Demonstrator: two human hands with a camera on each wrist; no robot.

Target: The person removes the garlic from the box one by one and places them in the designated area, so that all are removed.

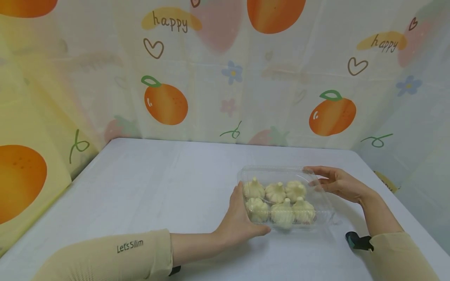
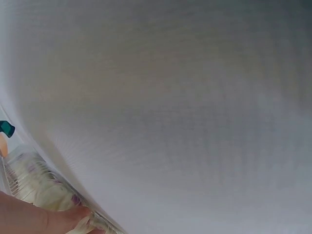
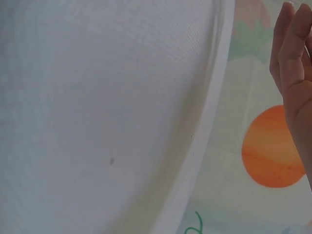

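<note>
A clear plastic clamshell box [image 1: 325, 212] with several whole garlic bulbs [image 1: 282, 212] in two rows lies at the right of the white table. My left hand [image 1: 235, 222] grips its left end, thumb along the front and fingers behind the side. In the left wrist view, the thumb of my left hand [image 2: 44, 219] lies over the box [image 2: 27, 158]. My right hand [image 1: 339, 184] holds the far right corner, fingertips on the lid edge and thumb just below. The right wrist view shows the fingers of my right hand [image 3: 291, 53] lightly bent; their tips are partly cut off.
The white table [image 1: 147, 187] has rounded far corners. Behind it hangs a cloth [image 1: 211, 97] printed with oranges, hearts and flowers, which also covers both sides. Black straps [image 1: 358, 241] show at both sleeve cuffs.
</note>
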